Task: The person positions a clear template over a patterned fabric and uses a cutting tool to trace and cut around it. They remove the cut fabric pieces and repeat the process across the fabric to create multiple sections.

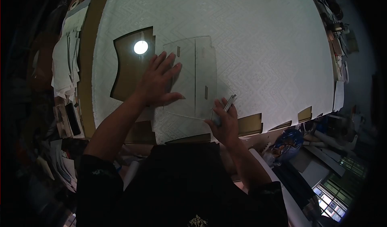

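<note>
Work in hand: a person is cutting shapes out of a white embossed sheet [250, 45] that is lying over a brown work table [89, 65].
Left hand [158, 82]: it is pressing flat, fingers spread wide, on the left part of a clear plastic template [197, 69], gripping nothing.
Right hand [225, 122]: it is closing around a utility knife [227, 106], with the blade end pointing up toward the template's lower right corner.
Template position: it is lying on the sheet near the table's near edge, just right of the cut-out hole.
Done so far: one template-shaped hole [131, 65] is already showing bare table, with a lamp glare [140, 47] in it; notches along the sheet's near edge [250, 124] suggest further pieces taken out there.
Left to do: the outline under the template is looking uncut, as far as I can tell, and most of the sheet toward the far edge is still whole.
Counts: one template, one knife, one full hole, roughly four brown notches along the near edge.
Beside the table: paper stacks [68, 61] are sitting along its left edge.
</note>
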`<act>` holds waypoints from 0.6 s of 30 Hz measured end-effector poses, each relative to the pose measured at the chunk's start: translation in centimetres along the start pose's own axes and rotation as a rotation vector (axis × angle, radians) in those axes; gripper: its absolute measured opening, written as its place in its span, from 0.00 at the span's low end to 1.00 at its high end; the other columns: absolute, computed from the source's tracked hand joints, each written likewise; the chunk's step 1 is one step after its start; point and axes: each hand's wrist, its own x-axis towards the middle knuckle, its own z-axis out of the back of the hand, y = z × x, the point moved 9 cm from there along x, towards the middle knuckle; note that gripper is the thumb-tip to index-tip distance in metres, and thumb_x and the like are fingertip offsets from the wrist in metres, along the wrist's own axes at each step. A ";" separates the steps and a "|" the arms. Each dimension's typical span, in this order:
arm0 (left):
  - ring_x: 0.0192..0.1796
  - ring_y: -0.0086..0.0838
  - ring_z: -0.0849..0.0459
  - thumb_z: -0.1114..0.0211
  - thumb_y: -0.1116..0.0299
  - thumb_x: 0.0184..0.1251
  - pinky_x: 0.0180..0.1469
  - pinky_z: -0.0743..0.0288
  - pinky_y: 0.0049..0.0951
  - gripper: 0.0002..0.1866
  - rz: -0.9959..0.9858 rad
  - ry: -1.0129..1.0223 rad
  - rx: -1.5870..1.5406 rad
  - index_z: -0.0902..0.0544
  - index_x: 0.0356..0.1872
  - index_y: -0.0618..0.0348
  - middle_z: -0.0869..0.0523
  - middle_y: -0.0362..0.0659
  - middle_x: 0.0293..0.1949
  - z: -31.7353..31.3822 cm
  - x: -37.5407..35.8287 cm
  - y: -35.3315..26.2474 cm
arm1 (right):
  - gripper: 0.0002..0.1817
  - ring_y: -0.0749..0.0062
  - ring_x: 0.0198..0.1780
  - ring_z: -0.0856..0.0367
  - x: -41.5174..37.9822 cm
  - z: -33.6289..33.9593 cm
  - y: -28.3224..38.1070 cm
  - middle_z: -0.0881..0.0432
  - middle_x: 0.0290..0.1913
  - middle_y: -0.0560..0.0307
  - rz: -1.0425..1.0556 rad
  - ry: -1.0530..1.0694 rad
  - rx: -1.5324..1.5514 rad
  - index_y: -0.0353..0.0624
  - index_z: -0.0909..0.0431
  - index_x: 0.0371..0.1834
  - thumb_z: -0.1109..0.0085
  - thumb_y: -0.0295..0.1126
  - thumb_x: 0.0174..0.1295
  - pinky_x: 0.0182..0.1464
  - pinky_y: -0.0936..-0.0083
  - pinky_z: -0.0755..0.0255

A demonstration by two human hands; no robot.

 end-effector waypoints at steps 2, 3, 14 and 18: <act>0.83 0.61 0.42 0.29 0.27 0.58 0.84 0.52 0.62 0.52 -0.004 -0.016 -0.003 0.25 0.76 0.53 0.36 0.57 0.82 0.0 -0.1 -0.1 | 0.35 0.36 0.76 0.28 0.0 0.1 0.2 0.18 0.69 0.41 -0.001 0.001 -0.001 0.45 0.26 0.62 0.15 0.35 0.53 0.76 0.43 0.36; 0.83 0.61 0.42 0.29 0.27 0.58 0.84 0.52 0.62 0.52 -0.007 -0.012 -0.010 0.25 0.76 0.53 0.36 0.57 0.82 0.0 -0.1 -0.1 | 0.35 0.36 0.76 0.28 0.0 0.0 0.1 0.18 0.69 0.41 -0.009 0.003 -0.005 0.45 0.26 0.62 0.15 0.35 0.53 0.76 0.43 0.36; 0.84 0.59 0.44 0.28 0.29 0.58 0.85 0.53 0.61 0.52 -0.008 -0.033 0.007 0.26 0.76 0.53 0.37 0.55 0.82 -0.3 -0.2 0.0 | 0.34 0.35 0.75 0.27 -0.1 0.0 0.2 0.18 0.70 0.41 0.013 -0.015 -0.009 0.44 0.26 0.62 0.17 0.37 0.56 0.75 0.43 0.35; 0.84 0.58 0.44 0.27 0.29 0.58 0.85 0.53 0.61 0.52 -0.009 -0.028 0.021 0.26 0.77 0.53 0.37 0.55 0.82 -0.3 -0.1 0.1 | 0.33 0.35 0.75 0.27 -0.1 0.0 0.0 0.18 0.70 0.42 0.008 -0.017 0.007 0.44 0.26 0.62 0.17 0.38 0.57 0.75 0.43 0.35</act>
